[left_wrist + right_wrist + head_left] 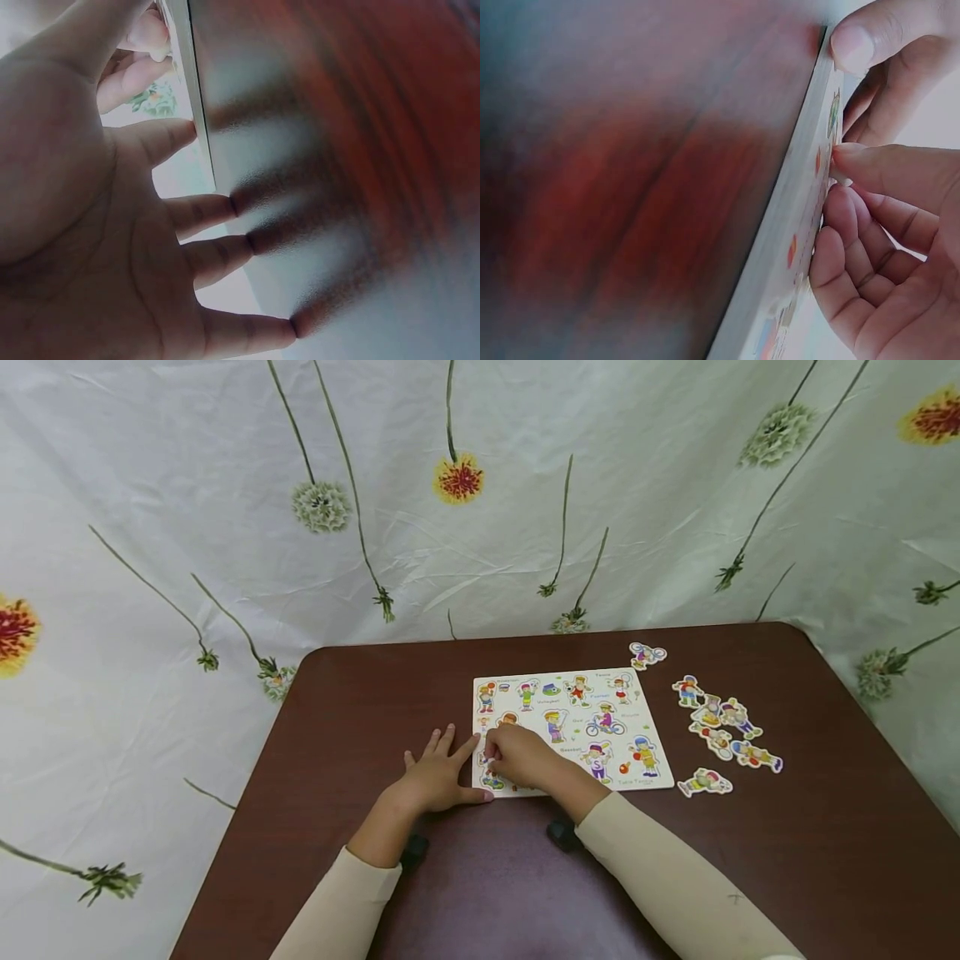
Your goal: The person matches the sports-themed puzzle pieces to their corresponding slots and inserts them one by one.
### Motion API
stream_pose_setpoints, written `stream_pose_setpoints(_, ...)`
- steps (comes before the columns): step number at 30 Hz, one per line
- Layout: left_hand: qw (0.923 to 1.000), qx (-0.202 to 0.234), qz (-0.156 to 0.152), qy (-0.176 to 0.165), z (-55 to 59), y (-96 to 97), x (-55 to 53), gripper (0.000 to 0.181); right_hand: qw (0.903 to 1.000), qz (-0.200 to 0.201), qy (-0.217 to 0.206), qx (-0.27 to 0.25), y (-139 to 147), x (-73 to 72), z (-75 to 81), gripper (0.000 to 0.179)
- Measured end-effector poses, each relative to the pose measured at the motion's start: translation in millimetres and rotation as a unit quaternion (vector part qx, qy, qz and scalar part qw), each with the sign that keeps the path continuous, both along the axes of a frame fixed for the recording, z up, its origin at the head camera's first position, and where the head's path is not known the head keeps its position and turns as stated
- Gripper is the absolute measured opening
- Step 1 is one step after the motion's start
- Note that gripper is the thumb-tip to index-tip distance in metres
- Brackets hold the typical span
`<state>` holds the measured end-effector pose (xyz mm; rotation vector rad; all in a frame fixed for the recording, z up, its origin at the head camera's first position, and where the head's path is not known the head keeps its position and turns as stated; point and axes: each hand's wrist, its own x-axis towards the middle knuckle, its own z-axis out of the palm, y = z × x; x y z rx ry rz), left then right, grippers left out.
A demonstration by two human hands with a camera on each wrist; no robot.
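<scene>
A white wooden picture board (621,742) with cartoon sports figures lies on the table. My left hand (431,781) is spread flat at its left side, with the thumb at the near left corner and the index fingertip by the left edge. My right hand (525,758) is over the board's left part, its fingers bent. Between its thumb and fingers it pinches a small pale puzzle piece (841,178), mostly hidden by the fingers, close against the board's face. Several figures, such as the cyclist (604,720), sit on the board.
Loose figure pieces lie right of the board, including a cyclist piece (647,655) by the far corner and a lone piece (705,782) near the close corner. The dark brown table (360,710) backs onto a floral cloth (510,552).
</scene>
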<state>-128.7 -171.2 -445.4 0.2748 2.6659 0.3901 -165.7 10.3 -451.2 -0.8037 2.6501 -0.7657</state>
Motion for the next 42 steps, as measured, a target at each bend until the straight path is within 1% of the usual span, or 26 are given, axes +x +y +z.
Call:
stream_pose_setpoints(6,1.0000,0.001,0.003,0.001,0.1,-0.2,-0.1,0.097,1.0000,-0.001,-0.003,0.000,0,-0.2,-0.1,0.007)
stream_pose_setpoints(15,1.0000,-0.001,-0.001,0.001,0.1,1.0,-0.4,0.096,0.9999,-0.008,0.006,0.005,1,-0.4,-1.4,0.008)
stream_pose_setpoints(18,1.0000,-0.001,-0.001,0.002,-0.2,0.8,-0.7,0.097,0.9999,-0.010,-0.001,0.003,1,-1.1,-1.4,0.007)
stream_pose_setpoints(24,1.0000,-0.004,-0.002,0.003,-1.2,0.8,-1.3,0.096,0.9993,-0.023,-0.029,-0.006,2,-2.2,-0.8,0.006)
stream_pose_setpoints(29,1.0000,-0.006,-0.001,0.002,-0.4,1.3,-1.2,0.096,0.9959,-0.046,-0.057,-0.053,6,-2.2,-0.7,0.008)
stream_pose_setpoints(34,1.0000,0.000,0.005,-0.003,1.4,1.5,-1.5,0.096,0.9879,-0.075,-0.081,-0.109,10,-0.4,-1.1,0.011)
stream_pose_setpoints(38,0.9999,0.004,0.007,-0.006,2.8,1.5,-1.0,0.096,0.9797,-0.100,-0.085,-0.151,12,1.6,0.6,0.015)
stream_pose_setpoints(42,0.9999,0.007,0.008,-0.006,4.2,1.6,-0.7,0.096,0.9688,-0.139,-0.076,-0.190,16,1.8,2.2,0.019)
